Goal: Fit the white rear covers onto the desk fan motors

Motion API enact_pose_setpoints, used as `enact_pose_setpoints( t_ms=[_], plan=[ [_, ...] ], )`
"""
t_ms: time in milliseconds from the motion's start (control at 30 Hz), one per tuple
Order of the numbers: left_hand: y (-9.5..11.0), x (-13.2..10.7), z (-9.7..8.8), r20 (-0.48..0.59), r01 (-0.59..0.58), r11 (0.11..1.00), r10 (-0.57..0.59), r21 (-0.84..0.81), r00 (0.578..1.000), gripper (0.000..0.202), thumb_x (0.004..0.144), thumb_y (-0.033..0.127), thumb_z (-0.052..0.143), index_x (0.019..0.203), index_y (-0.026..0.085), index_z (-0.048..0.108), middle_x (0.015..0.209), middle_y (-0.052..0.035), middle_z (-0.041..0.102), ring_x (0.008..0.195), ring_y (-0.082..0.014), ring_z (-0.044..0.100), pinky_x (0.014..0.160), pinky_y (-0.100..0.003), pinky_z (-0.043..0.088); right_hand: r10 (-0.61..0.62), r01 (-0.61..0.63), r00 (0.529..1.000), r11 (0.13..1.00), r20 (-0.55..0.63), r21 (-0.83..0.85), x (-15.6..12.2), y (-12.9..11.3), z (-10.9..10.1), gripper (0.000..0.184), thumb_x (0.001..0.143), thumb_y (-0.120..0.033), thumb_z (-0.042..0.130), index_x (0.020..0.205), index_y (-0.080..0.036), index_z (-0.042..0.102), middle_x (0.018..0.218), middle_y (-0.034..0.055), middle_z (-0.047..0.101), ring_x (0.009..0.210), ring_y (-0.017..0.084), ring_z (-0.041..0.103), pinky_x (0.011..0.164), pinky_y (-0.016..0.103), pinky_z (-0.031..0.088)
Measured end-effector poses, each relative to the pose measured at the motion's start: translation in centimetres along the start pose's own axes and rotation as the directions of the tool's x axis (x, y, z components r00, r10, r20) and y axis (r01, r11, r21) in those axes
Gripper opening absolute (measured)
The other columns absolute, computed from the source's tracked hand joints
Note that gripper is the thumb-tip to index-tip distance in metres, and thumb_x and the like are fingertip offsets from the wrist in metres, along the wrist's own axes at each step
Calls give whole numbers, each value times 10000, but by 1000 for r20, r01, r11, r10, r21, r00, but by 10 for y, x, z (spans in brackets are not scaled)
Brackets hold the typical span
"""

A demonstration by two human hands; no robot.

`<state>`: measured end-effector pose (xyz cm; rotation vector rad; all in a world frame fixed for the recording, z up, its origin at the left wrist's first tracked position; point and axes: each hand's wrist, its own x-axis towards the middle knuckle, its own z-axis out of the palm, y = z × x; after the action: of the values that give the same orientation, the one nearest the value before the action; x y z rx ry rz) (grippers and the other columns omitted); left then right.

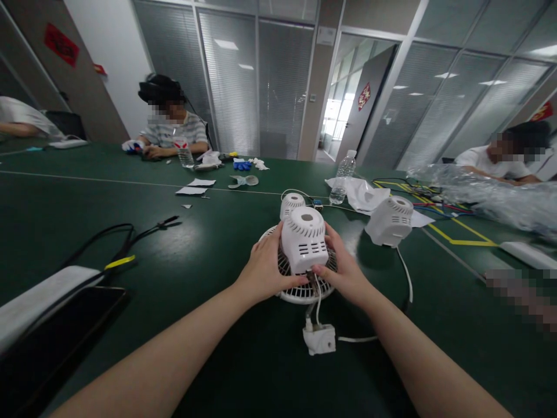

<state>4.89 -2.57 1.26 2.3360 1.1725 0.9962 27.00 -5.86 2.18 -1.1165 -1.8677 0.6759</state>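
A small white fan (303, 241) lies grille-down on the green table (204, 249), its motor housing facing up. My left hand (266, 268) grips the fan's left side, fingers curled round the grille rim and thumb under the housing. My right hand (346, 270) holds the right side, thumb and fingers pinched at the wires below the housing. A white switch box (319, 339) on a white cord lies just in front of the fan, between my forearms.
A second white motor housing (390, 220) and a third part (292, 203) lie behind the fan, near a water bottle (343, 177). Black cables (114, 238) and a dark phone (56, 342) lie left. Plastic wrap (487, 194) lies right. Other people sit at the far side.
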Motion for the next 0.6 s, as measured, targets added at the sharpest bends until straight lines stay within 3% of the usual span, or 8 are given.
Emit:
enact_pose_setpoints(
  t_ms=[300,600],
  plan=[
    [0,0,-1,24,22,1000,-22,2,999,1222,601,613,780,1524,227,79,1504,-163,383,1347,-391,399,1087,-598,314,63,-62,998,988,-5,138,-1,-4,-7,902,833,-500,657,1526,-280,123,1359,138,529,1253,310,520,1066,547,386],
    [1,1,-2,66,-7,1000,7,1,998,1208,624,611,771,1527,240,59,1542,-161,328,1395,-381,337,1112,-602,263,117,-118,993,992,35,50,-2,-13,-15,953,806,-493,693,1531,-270,115,1370,146,518,1284,328,495,1075,556,378]
  ],
)
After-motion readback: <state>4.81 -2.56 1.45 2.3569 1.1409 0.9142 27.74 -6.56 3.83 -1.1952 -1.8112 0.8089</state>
